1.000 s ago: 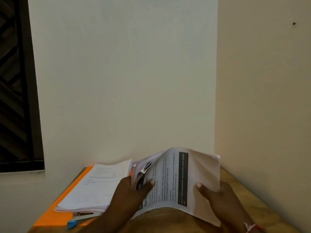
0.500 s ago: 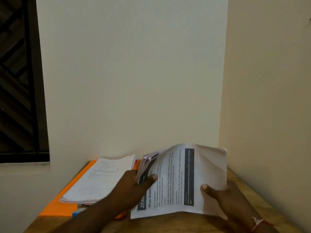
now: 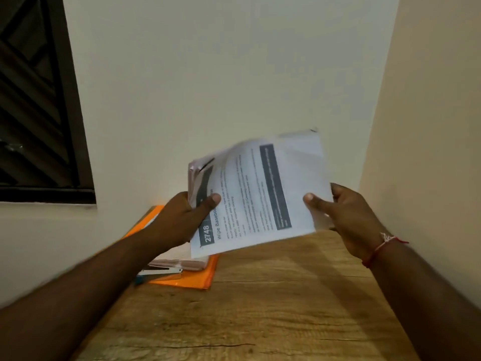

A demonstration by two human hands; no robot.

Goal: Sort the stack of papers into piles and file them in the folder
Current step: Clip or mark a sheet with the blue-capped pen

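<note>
A stack of printed papers point(image 3: 257, 194) is lifted above the wooden table, its top sheet showing "2748" and a dark band. My left hand point(image 3: 182, 220) grips the stack's left edge, thumb on top. My right hand point(image 3: 346, 217) holds the right edge, thumb pressed on the top sheet. Under my left arm an orange folder point(image 3: 200, 277) lies on the table with a pile of papers point(image 3: 179, 259) on it, mostly hidden by the hand and the held stack.
A stapler point(image 3: 158, 273) with a blue end lies on the folder's near edge. The wooden table point(image 3: 260, 308) sits in a corner, with walls behind and to the right. A dark window point(image 3: 33, 100) is at the left.
Both hands have raised the paper stack off the table and brought it higher and closer. The view has tilted down, showing more table.
</note>
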